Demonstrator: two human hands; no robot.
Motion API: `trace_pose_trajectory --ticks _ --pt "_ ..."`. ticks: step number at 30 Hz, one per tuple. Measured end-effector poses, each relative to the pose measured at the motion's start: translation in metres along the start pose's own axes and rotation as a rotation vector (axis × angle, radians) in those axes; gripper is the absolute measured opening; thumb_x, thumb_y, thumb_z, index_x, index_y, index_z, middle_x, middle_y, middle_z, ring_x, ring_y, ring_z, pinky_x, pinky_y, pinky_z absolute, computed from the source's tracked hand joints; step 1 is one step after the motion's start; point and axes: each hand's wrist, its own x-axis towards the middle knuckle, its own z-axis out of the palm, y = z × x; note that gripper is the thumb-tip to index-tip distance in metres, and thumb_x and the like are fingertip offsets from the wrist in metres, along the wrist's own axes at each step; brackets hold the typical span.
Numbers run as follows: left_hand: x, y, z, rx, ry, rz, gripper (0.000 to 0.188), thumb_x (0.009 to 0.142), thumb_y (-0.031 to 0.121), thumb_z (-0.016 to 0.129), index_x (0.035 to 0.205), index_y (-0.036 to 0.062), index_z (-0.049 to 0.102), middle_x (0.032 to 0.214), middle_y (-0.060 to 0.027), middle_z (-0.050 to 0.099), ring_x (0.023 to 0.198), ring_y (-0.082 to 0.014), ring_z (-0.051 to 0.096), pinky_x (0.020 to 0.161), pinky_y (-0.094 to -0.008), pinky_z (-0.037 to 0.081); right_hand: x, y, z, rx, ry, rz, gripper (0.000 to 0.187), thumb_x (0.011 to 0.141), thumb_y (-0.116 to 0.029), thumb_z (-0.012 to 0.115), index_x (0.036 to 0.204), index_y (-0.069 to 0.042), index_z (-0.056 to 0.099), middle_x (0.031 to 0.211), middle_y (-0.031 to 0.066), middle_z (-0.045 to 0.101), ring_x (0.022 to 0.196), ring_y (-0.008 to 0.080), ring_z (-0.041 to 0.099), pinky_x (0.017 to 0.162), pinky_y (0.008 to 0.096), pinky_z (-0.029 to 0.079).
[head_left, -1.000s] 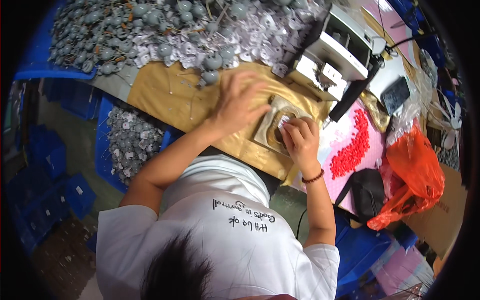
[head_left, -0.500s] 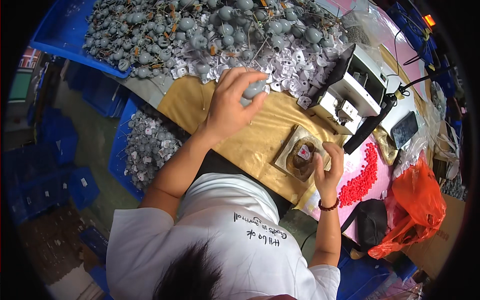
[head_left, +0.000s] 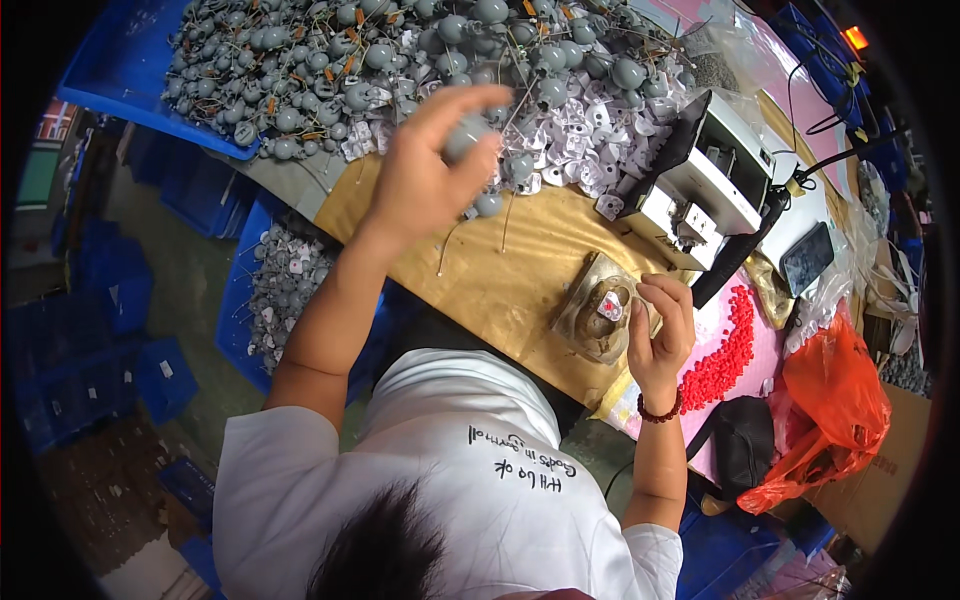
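Note:
My left hand [head_left: 415, 175] is over the near edge of the heap, its fingers curled round a grey ball-shaped part [head_left: 464, 138]; both are blurred by motion. A thin wire hangs below this hand. Just beside it, another grey ball [head_left: 488, 205] lies on the gold-coloured cloth. My right hand [head_left: 664, 335] is at the right side of a worn block [head_left: 578, 325] with a hollow in it. Its thumb and forefinger are bent and apart, with nothing visible between them. In the hollow sits a small white piece [head_left: 609, 306] with a red mark.
Grey balls with wires [head_left: 290, 75] and white plastic pieces [head_left: 575, 140] are heaped along the back. A white and black device [head_left: 700, 190] stands right of the block. Small red parts [head_left: 720, 360], a phone [head_left: 807, 258] and an orange bag [head_left: 835, 390] lie further right.
My left hand has moved left and slightly away with the grey ball, uncovering another ball on the cloth. My right hand has shifted slightly, and the white piece in the block looks turned.

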Motion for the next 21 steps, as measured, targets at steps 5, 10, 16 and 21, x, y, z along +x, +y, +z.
trace_pose_trajectory --ticks 5,10,16,21 --pt "-0.009 0.061 0.017 -0.336 -0.431 0.112 0.044 0.080 0.016 0.060 0.121 0.0010 0.066 0.111 -0.0106 0.065 0.097 -0.0159 0.061 0.088 -0.0309 0.048 0.022 -0.015 -0.016 -0.119 0.168 -0.277 0.063 0.073 0.003 0.074 0.131 -0.003 0.049 0.132 0.0253 0.051 0.122 0.0411 0.053 0.101 0.0499 0.043" --pt "-0.031 0.073 0.054 -0.727 -0.788 -0.181 0.041 0.087 0.016 0.058 0.123 -0.0005 0.063 0.113 -0.0101 0.065 0.099 -0.0141 0.060 0.088 -0.0321 0.049 0.034 -0.033 -0.030 0.207 -0.131 -0.044 0.051 0.084 0.000 0.069 0.132 0.001 0.050 0.122 0.0228 0.061 0.106 0.0317 0.063 0.091 0.0415 0.050" --pt "-0.082 0.024 0.091 -0.852 -0.729 -0.628 0.032 0.097 0.020 0.057 0.121 -0.0007 0.060 0.110 -0.0071 0.065 0.099 -0.0117 0.059 0.090 -0.0296 0.048 -0.014 -0.005 -0.035 0.749 -0.188 0.801 0.034 0.094 0.001 0.062 0.128 -0.001 0.057 0.090 0.0044 0.069 0.063 0.0024 0.056 0.052 0.0183 0.044" --pt "-0.121 0.006 0.107 -0.448 -0.753 -0.612 0.024 0.092 0.013 0.065 0.113 0.0024 0.062 0.110 -0.0100 0.064 0.101 -0.0180 0.062 0.087 -0.0316 0.049 -0.037 0.016 -0.016 -0.001 -0.250 0.293 0.020 0.083 0.004 0.070 0.101 -0.003 0.072 0.087 0.0115 0.068 0.074 0.0272 0.068 0.064 0.0331 0.054"
